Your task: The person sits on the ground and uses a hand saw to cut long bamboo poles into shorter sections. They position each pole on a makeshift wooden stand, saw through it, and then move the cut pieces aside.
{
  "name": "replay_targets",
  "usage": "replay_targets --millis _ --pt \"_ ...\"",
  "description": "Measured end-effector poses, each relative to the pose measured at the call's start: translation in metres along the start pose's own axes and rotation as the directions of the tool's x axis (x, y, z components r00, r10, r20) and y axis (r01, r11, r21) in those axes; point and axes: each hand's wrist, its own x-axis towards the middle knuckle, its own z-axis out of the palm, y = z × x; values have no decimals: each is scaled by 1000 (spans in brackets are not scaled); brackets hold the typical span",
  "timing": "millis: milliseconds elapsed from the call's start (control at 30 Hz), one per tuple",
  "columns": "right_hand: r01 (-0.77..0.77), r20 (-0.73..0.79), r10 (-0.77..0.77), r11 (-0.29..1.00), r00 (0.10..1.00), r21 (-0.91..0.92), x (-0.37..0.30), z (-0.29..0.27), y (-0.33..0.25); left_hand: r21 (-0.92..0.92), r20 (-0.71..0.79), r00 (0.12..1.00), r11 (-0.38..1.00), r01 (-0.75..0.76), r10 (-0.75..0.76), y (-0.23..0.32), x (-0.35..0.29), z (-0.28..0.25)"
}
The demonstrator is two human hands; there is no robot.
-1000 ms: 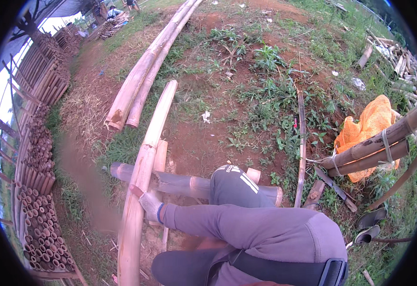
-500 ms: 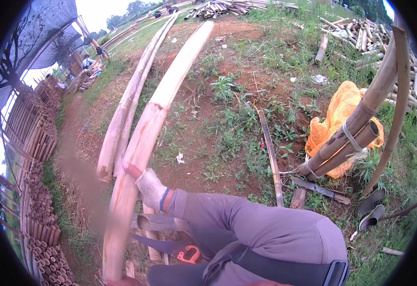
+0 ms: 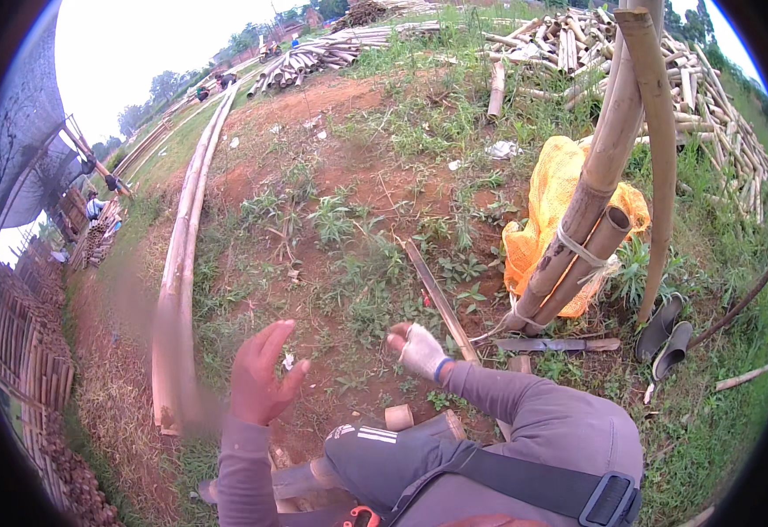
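My left hand [image 3: 261, 373], bare, is raised in front of me with its fingers spread and nothing in it. To its right is my right hand [image 3: 421, 351], in a white fingerless glove, its fingers loosely bent and holding nothing I can see. Below both hands, a bamboo pole [image 3: 296, 481] lies across under my leg, with a short cut bamboo piece [image 3: 399, 417] beside my knee. The orange handle of a saw [image 3: 362, 516] shows at the lower edge; its blade is mostly hidden. Just right of the gloved hand, a narrow bamboo strip [image 3: 439, 301] slants over the ground.
Two long bamboo poles [image 3: 177, 263] lie at the left. On the right stand tied bamboo posts [image 3: 582, 220] beside an orange mesh bag [image 3: 538, 198], a long knife [image 3: 551, 344] and dark boots [image 3: 661, 329]. Bamboo heaps [image 3: 700, 105] lie behind; stacks [image 3: 28, 342] line the left.
The pale split bamboo that both hands held has been let go and is out of view. My left hand has come up; the gloved right hand has moved right. The view has shifted.
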Motion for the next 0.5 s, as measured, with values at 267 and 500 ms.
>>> replay_targets --millis 267,500 --pt "538 850 -135 821 509 -192 -119 65 -20 86 336 360 409 908 -870 -115 -358 61" --pt "708 802 -374 701 467 -86 -122 76 -12 183 319 306 375 909 -897 -129 -499 117"
